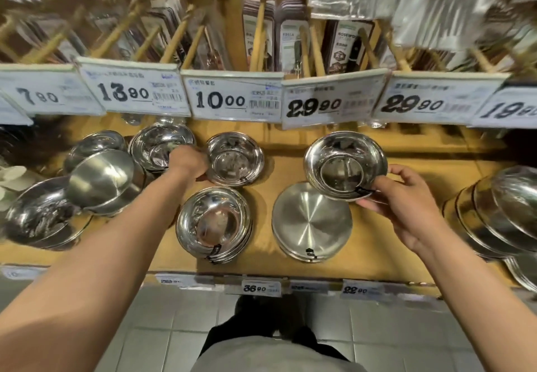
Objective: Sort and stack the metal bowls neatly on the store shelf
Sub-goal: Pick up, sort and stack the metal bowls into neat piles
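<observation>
Your forearms reach from the lower corners over a grey tiled floor (162,313) toward the wooden shelf (279,150). Your right hand (406,208) pinches the near rim of a small polished bowl (344,165), thumb curled on top and fingers beneath; the bowl is held tilted, its mouth facing up and toward you, above a stack of flat brushed plates (312,222). Your left hand (186,163) has its fingers curled against the left rim of a second mirror-bright bowl (234,160) standing upright at the back of the shelf; whether it grips or only touches cannot be told. Nearer the shelf edge sits a nested stack of bowls (213,223), mouths up, with small dark tags at the front rims. More bowl stacks (104,179) crowd the left side, and tilted ones (502,211) lean at the right. Price cards overhead read 7.80, 13.80, 10.00 (220,101), 29.90 and 29.90; edge labels below read 36.90 (254,288) and 22.90.
</observation>
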Demonstrator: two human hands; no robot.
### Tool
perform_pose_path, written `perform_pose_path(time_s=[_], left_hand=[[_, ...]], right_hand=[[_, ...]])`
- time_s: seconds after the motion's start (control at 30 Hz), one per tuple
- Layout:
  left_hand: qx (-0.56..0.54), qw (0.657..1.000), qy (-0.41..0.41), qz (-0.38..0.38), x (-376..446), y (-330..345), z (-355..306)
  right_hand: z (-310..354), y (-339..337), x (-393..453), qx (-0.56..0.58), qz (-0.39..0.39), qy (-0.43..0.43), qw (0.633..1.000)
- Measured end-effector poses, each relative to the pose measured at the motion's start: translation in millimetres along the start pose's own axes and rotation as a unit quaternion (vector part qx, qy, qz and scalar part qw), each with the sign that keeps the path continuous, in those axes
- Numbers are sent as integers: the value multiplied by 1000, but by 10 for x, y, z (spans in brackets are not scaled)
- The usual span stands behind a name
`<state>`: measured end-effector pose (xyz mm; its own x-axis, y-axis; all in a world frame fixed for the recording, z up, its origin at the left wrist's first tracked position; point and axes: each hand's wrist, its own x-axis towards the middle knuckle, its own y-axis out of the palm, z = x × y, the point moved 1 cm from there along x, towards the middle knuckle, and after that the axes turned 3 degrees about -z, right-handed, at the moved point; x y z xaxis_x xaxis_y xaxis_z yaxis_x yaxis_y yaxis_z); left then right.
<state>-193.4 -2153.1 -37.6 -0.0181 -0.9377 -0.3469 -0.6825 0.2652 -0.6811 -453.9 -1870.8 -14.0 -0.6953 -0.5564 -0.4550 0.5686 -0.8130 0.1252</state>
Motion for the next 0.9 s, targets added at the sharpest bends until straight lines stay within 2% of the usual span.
perform_pose_path(time_s=[0.07, 0.17, 0.23, 0.4, 0.47, 0.6, 0.77, 0.9], left_hand=[[0, 1000, 14, -9, -127, -71, -50], [83, 993, 45, -68, -329, -171, -116], [84, 991, 54, -90, -464, -241, -128], [-99, 991, 56, -66, -767, -393, 13], [-128, 987, 58, -78, -897, -435, 109], [-118, 985, 78, -97, -1120, -493, 295], [-43, 986, 131, -92, -1319, -546, 476], [2, 980, 168, -107, -1338, -659, 542]], right_hand=[[32, 13, -76, -8, 14, 7, 1000], [68, 15, -201, -8, 40, 23, 999], [84, 2, -287, -5, 58, 32, 998], [68, -54, -471, -15, 91, 48, 995], [48, -52, -533, -21, 89, 52, 994], [50, 44, -672, -29, 82, 55, 995], [52, 198, -909, -35, 105, 63, 992], [-4, 306, -1116, -39, 92, 65, 993]])
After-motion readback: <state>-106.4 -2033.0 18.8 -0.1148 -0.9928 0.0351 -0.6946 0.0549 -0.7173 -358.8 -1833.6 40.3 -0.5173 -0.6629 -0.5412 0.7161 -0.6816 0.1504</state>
